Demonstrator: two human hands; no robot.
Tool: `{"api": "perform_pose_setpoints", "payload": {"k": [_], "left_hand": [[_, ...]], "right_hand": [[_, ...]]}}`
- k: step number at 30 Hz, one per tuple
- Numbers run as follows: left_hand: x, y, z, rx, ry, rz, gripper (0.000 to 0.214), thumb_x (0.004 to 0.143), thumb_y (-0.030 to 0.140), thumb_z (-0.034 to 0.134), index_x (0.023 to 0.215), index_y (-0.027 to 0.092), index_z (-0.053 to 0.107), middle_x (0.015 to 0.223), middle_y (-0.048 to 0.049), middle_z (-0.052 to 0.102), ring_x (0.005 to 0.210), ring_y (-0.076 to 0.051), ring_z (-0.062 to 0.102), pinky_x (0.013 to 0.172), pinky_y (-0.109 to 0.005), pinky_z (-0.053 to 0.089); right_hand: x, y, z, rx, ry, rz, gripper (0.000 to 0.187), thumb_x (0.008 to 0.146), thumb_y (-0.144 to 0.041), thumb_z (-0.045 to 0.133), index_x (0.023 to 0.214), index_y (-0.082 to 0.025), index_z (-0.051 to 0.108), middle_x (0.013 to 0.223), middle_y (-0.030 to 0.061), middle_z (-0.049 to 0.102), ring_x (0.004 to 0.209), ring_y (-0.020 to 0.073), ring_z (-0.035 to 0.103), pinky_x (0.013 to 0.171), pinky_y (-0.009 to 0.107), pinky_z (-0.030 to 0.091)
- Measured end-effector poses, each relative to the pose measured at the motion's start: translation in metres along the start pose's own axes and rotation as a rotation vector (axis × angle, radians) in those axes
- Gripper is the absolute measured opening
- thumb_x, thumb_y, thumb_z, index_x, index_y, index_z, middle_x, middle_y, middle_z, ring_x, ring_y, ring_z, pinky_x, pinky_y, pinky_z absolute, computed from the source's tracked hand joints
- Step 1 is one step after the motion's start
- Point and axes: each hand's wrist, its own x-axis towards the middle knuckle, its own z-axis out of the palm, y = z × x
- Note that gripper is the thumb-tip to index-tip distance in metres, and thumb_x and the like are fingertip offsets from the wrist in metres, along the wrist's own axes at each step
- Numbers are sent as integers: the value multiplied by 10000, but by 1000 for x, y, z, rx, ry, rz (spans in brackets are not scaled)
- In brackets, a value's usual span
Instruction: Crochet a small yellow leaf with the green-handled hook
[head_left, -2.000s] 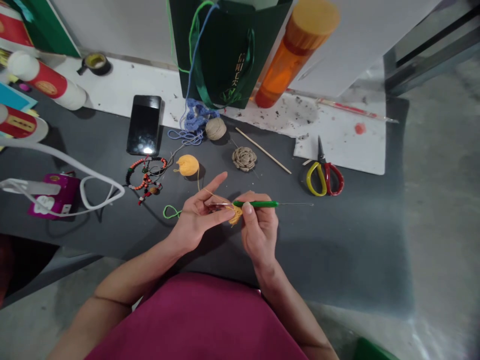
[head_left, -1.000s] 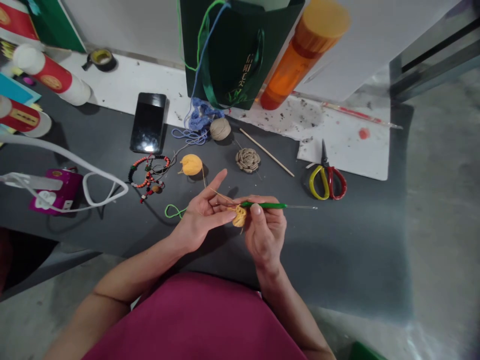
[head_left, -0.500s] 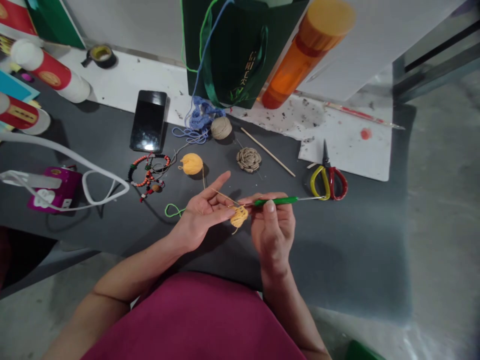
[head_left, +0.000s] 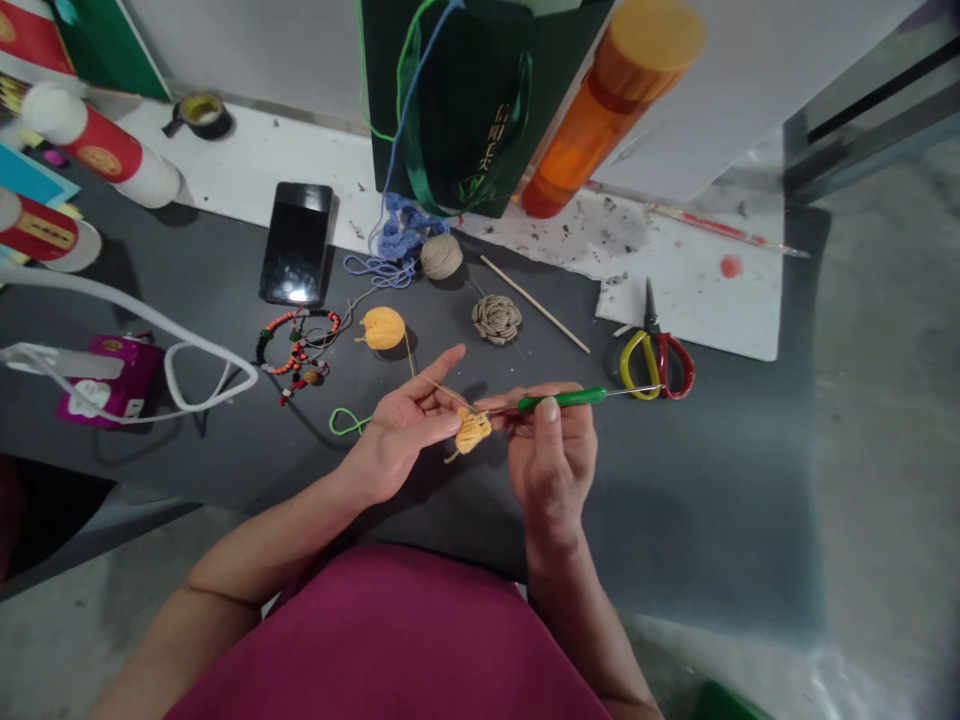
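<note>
My left hand (head_left: 405, 430) pinches a small piece of yellow crochet (head_left: 473, 431) between thumb and fingers, its index finger stretched out with yellow yarn running over it. That yarn leads back to a yellow yarn ball (head_left: 383, 328) on the table. In my right hand (head_left: 553, 450) is a crochet hook with a green handle (head_left: 562, 399), held between thumb and fingers. The hook's tip meets the upper edge of the crochet piece; the exact stitch is too small to make out. A loop of green yarn (head_left: 346, 421) lies beside my left hand.
Behind my hands lie a beige crocheted flower (head_left: 496, 319), a beige yarn ball (head_left: 441, 257), blue yarn work (head_left: 403, 232) and a wooden stick (head_left: 534, 303). Scissors (head_left: 655, 350) are at right, a phone (head_left: 298, 243) and beaded bracelet (head_left: 300, 350) at left. A dark green bag (head_left: 457, 110) stands behind.
My right hand and the hook have shifted slightly to the right. The yellow crochet piece has tilted and moved a little left in my left hand's fingers.
</note>
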Motion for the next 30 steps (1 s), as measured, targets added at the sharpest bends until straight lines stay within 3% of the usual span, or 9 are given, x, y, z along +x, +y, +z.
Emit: {"api": "perform_pose_setpoints", "payload": {"k": [3, 8, 10, 12, 15, 22, 30], "left_hand": [[0, -2, 0, 31, 15, 4, 706, 723, 189, 911, 1388, 246, 682, 801, 30, 733, 709, -102, 656, 697, -252, 514], [0, -4, 3, 43, 56, 38, 902, 719, 198, 926, 1530, 261, 538, 769, 55, 736, 716, -99, 672, 751, -247, 532], [0, -3, 3, 37, 61, 34, 978, 718, 195, 927, 1579, 267, 468, 768, 60, 748, 712, -98, 680, 770, -247, 541], [-1, -3, 3, 22, 54, 15, 1011, 722, 191, 924, 1600, 278, 429, 787, 59, 768, 715, -104, 692, 778, -253, 548], [0, -3, 3, -12, 31, -17, 981, 719, 187, 925, 1577, 275, 459, 825, 50, 782, 752, -110, 709, 797, -254, 550], [-1, 0, 3, -17, 48, -33, 940, 698, 157, 926, 1537, 273, 519, 820, 56, 733, 808, -108, 687, 832, -250, 534], [0, 0, 3, 5, 29, -18, 861, 727, 150, 890, 1511, 273, 555, 808, 42, 732, 779, -127, 674, 804, -289, 525]], "right_hand": [[-3, 1, -2, -114, -48, -106, 92, 1034, -324, 557, 993, -274, 623, 779, -22, 777, 650, 147, 750, 581, 289, 583], [-7, 3, -1, -480, -160, -614, 222, 984, -160, 633, 1158, -287, 687, 1048, 35, 847, 856, 192, 795, 713, 374, 628], [-8, 4, 1, -579, -141, -712, 281, 942, -127, 694, 1168, -292, 717, 1127, 51, 842, 871, 195, 798, 709, 369, 624], [-10, 5, 4, -533, -90, -665, 310, 916, -99, 723, 1153, -298, 735, 1132, 45, 843, 897, 198, 803, 715, 362, 626], [-10, 7, 7, -290, -44, -459, 267, 938, -125, 701, 1123, -313, 742, 1063, 13, 850, 936, 202, 807, 754, 375, 637], [-8, 6, 7, 37, -66, -74, 102, 967, -243, 688, 1004, -308, 759, 908, -31, 827, 875, 155, 802, 751, 301, 631], [-6, -1, 7, 66, 28, 30, 81, 956, -345, 701, 927, -269, 709, 819, -41, 803, 722, 122, 764, 641, 249, 575]]}}
